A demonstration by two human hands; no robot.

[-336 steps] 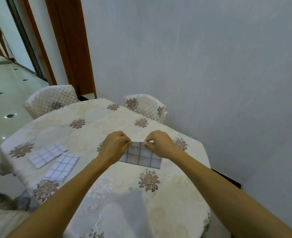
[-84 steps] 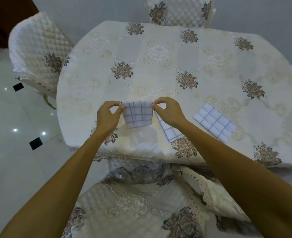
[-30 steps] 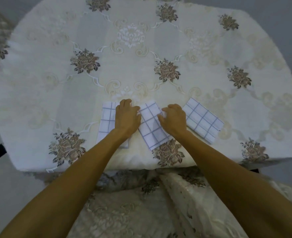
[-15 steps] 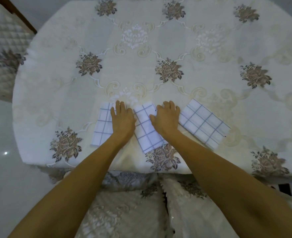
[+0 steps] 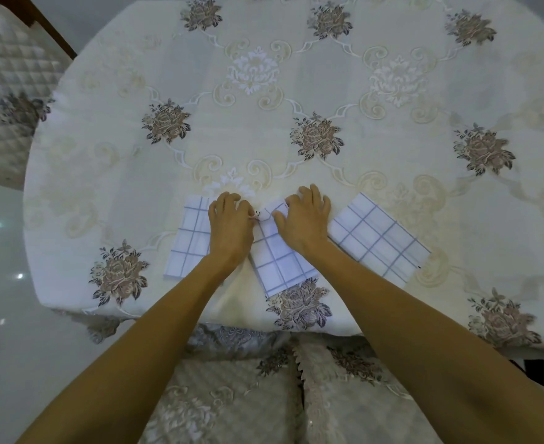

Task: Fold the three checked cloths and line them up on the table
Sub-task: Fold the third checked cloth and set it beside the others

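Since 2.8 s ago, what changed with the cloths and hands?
The white, blue-checked folded cloth, held up then, now lies at the row's left end. The left hand appears to pinch the far corner of the middle checked cloth; the right hand rests on it. The right-end checked cloth stayed put.

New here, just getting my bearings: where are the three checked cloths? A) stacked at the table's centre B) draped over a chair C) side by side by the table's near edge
C: the left cloth, middle cloth and right cloth lie flat in a row, unstacked, along the table edge nearest the person.
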